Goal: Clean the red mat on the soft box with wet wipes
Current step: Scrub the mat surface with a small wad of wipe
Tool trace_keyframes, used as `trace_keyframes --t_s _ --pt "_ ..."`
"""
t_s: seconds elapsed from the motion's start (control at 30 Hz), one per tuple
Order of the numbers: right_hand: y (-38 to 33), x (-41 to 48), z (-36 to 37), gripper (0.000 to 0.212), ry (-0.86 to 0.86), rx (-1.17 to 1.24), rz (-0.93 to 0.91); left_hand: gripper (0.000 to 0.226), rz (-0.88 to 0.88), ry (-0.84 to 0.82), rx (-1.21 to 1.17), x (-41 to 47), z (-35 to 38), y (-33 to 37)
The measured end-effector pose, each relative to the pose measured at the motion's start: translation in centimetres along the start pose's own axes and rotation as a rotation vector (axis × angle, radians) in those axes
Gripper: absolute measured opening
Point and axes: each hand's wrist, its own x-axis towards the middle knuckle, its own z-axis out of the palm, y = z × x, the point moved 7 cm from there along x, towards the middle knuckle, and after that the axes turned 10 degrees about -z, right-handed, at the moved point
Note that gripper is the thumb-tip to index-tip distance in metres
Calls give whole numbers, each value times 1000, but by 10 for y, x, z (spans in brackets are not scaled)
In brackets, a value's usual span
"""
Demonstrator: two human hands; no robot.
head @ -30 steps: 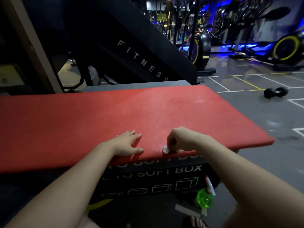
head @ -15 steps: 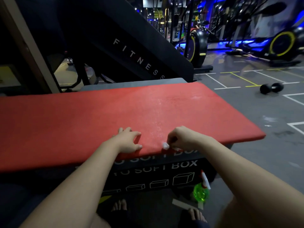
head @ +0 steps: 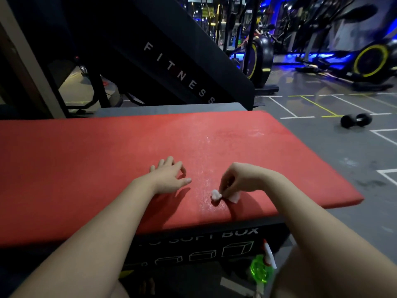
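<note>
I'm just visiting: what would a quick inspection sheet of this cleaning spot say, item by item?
Surface: red mat lies on the soft box; a pale speckled streak runs down its middle.
Job's things: small white wet wipe on the mat near its front edge.
Clutter: green spray bottle low in front of the box; dumbbell on the floor to the right.
Hands: left hand rests on the mat, fingers loosely spread; right hand pinches the wet wipe.
Cables: nothing seen.
Surroundings: dim gym, black panel lettered FITNESS, exercise bikes under blue light.
</note>
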Motion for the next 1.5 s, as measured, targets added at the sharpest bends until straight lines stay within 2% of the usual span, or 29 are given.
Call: trace_keyframes --t_s 0.07,0.2,0.37,0.43,0.53,0.63,0.73,0.9,0.97,1.07,1.13,1.33,1.5 --pt "2 4 0 11 -11 31 -44 52 3 24 -10 12 -2 2" --pt "3 25 -9 12 88 -5 -124 64 -8 20 -2 33 -2 11" --pt "15 65 -28 12 399 -83 -107 64 -6 84 14 59 -2 18" --pt "24 74 -38 12 473 -150 -77 63 -24 125 14 71 -3 14" --pt "36 75 -42 11 344 -61 -39 63 -47 136 2 87 0 1" --pt "35 67 -34 11 177 101 -113 63 -75 147 8 98 7 -13" --pt "47 73 -41 9 327 31 -161 68 -96 179 77 103 14 -17" --pt "76 100 -58 10 652 14 -45 70 -96 185 75 104 16 -18" --pt "77 101 -58 11 620 31 -29 69 -99 181 77 105 14 -18" --pt "73 97 -53 12 369 81 -61 61 -88 217 89 115 -1 -15" --pt "71 95 -48 13 294 121 -87 52 -95 261 55 130 -17 -10" --pt "76 110 -44 9 577 79 -110 45 -146 447 -113 211 -57 18" --pt "89 121 -47 9 643 40 -67 57 -161 383 -84 244 -18 19"
